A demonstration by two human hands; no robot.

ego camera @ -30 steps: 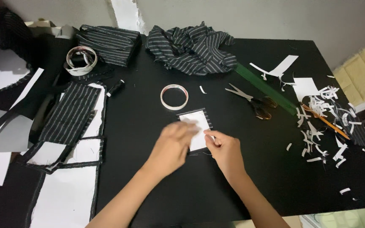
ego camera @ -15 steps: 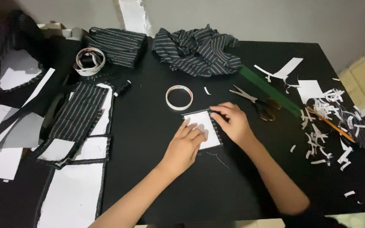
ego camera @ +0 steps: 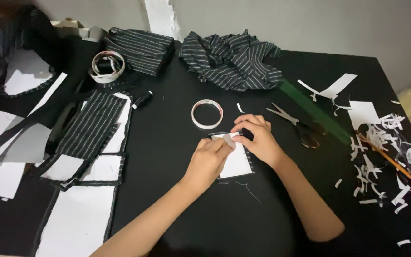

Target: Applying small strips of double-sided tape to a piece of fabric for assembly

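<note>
Head view: two hands, left hand (ego camera: 209, 159); right hand (ego camera: 259, 138); one fabric patch (ego camera: 236, 163).

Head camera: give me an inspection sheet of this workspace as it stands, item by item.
Surface: black table, mostly covered at the left and right edges.
Job's things: small white piece with striped fabric edges, flat under both hands; tape roll just behind it.
Clutter: scissors, green ruler, white paper scraps and pencil at right; striped fabric heap at back; folded fabric, second tape roll, fabric-and-paper panels at left.
Hands: left hand and right hand pinch the piece's top edge.
Cables: nothing seen; a loose thread lies by the piece.
Surroundings: pale wall behind.
</note>
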